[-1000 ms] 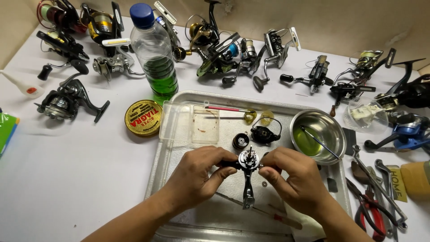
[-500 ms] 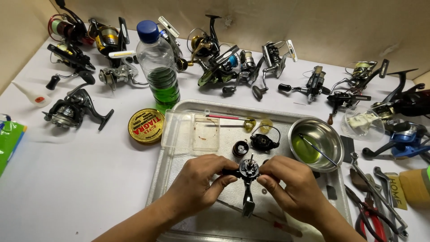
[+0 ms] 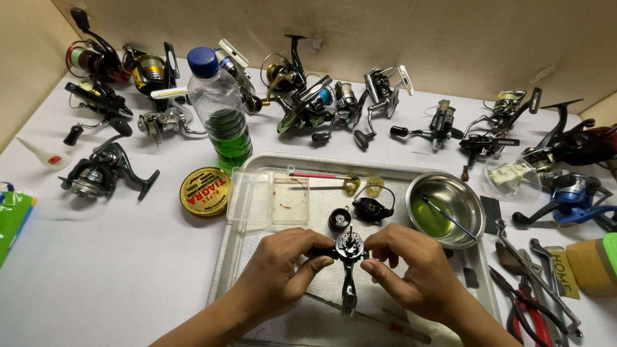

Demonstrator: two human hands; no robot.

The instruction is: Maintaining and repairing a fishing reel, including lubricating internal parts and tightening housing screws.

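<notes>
1 head-worn camera looks steeply down and forward, close above a metal tray [image 3: 257,257] on a white table [image 3: 96,270], wall beyond.

both the left hand [image 3: 277,273] and right hand [image 3: 411,273] are bare, forearms apparently sleeveless, no rings or watch visible.

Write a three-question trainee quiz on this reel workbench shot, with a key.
1. True or false: both hands hold the black reel body over the metal tray.
2. What colour is the liquid in the steel bowl? A red, B green, C blue.
3. Which lies nearer the left hand: the round yellow tin or the pliers?

Key:
1. True; the left hand and right hand grip it from either side.
2. B, like the liquid in the plastic bottle.
3. The round yellow tin.
</notes>
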